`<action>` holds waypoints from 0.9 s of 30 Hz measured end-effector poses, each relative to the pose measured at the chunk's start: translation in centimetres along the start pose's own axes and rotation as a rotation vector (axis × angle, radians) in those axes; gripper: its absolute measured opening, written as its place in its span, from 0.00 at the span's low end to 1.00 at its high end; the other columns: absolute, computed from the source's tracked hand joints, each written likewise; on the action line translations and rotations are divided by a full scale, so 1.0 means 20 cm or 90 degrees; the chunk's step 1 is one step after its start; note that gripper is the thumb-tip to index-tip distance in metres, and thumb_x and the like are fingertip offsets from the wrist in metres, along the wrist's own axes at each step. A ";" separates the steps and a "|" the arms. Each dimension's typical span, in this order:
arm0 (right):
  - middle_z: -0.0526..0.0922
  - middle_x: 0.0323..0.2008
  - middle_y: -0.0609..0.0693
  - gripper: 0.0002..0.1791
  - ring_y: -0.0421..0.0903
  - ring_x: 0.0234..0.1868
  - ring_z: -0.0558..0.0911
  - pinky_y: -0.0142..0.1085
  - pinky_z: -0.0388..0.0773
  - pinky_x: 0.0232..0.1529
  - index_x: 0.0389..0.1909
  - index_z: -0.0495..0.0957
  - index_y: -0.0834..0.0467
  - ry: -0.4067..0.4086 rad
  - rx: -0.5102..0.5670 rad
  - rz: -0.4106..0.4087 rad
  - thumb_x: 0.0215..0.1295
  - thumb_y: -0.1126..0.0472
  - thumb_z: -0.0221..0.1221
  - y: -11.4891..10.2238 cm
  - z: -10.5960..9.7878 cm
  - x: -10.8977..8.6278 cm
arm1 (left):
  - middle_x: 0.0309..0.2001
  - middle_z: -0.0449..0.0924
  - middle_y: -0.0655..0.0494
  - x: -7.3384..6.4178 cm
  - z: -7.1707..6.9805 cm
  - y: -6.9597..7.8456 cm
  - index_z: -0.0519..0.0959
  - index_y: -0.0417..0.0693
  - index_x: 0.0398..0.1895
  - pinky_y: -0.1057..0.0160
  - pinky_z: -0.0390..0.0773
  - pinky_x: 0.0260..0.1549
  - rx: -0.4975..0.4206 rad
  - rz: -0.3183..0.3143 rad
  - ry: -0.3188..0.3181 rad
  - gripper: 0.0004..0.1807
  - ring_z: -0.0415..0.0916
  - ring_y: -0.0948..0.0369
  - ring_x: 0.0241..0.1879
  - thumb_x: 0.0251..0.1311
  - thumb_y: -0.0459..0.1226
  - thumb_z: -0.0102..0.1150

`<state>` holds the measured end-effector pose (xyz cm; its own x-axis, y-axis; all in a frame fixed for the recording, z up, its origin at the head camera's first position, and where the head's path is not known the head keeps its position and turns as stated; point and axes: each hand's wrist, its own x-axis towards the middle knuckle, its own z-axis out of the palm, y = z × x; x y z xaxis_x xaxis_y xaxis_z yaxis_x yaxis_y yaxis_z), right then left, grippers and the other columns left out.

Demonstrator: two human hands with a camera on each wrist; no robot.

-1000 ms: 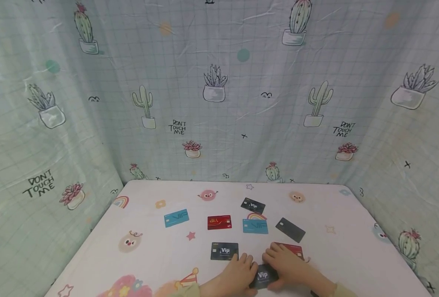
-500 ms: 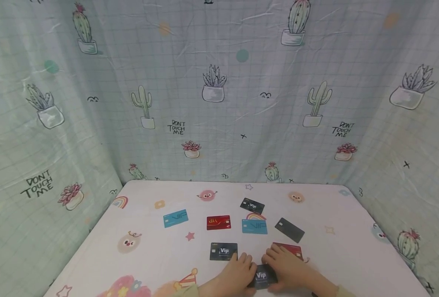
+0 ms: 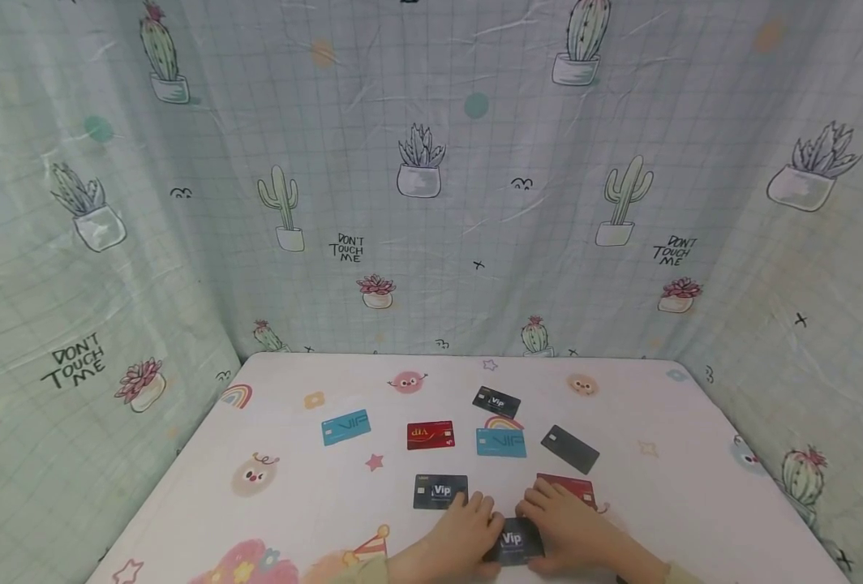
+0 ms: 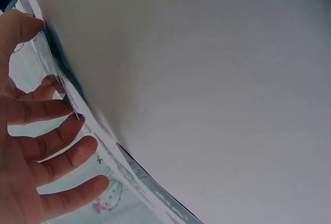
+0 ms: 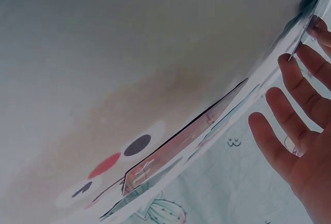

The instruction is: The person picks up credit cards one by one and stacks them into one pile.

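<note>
A black Vip card (image 3: 517, 541) is held between both hands near the front of the table, its printed face toward the head camera. The left hand (image 3: 464, 534) pinches its left edge, and the right hand (image 3: 564, 523) pinches the right one. In the left wrist view the card (image 4: 56, 63) appears nearly edge-on between thumb and fingers; the other fingers spread loosely. Likewise, the right wrist view has the card (image 5: 313, 19) edge-on at the right fingertips. Another black Vip card (image 3: 433, 491) lies just beyond the left fingers. A red card (image 3: 572, 489) is partly covered by the right hand.
Farther back lie a blue card (image 3: 345, 427), a red card (image 3: 431, 435), a second blue card (image 3: 500, 443), a black Vip card (image 3: 496, 401) and a plain dark card (image 3: 570, 449). A printed cloth curtain (image 3: 431, 268) encloses the white table (image 3: 315, 487).
The held black card has turned slightly, from tilted to nearly level in the head view. Both hands keep their pinch at almost the same spot; the other cards lie as before.
</note>
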<state>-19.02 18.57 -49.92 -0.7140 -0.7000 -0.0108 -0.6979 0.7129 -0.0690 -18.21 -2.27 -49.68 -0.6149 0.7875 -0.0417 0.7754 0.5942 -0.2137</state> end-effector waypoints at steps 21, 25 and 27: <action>0.72 0.39 0.39 0.29 0.47 0.49 0.71 0.50 0.68 0.53 0.45 0.73 0.44 0.064 0.007 0.036 0.45 0.32 0.56 -0.02 0.00 0.01 | 0.51 0.72 0.57 -0.07 -0.02 -0.05 0.69 0.53 0.54 0.58 0.71 0.50 -0.037 -0.034 0.012 0.33 0.68 0.60 0.50 0.48 0.61 0.54; 0.70 0.37 0.37 0.29 0.39 0.42 0.67 0.42 0.70 0.47 0.45 0.73 0.43 0.079 0.005 0.044 0.44 0.32 0.56 -0.02 0.00 0.02 | 0.49 0.71 0.56 -0.08 -0.02 -0.06 0.70 0.51 0.53 0.57 0.71 0.50 -0.042 -0.057 0.027 0.34 0.68 0.59 0.50 0.47 0.61 0.54; 0.69 0.36 0.36 0.29 0.36 0.39 0.65 0.39 0.70 0.44 0.45 0.72 0.43 0.095 0.003 0.042 0.44 0.32 0.57 -0.03 0.00 0.03 | 0.49 0.71 0.55 -0.09 -0.03 -0.06 0.70 0.50 0.52 0.56 0.71 0.50 -0.054 -0.075 0.030 0.34 0.67 0.58 0.51 0.46 0.61 0.55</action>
<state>-18.96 17.78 -49.84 -0.7594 -0.6369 0.1333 -0.6486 0.7571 -0.0778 -17.99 -4.31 -48.80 -0.6964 0.7172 0.0251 0.7089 0.6930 -0.1312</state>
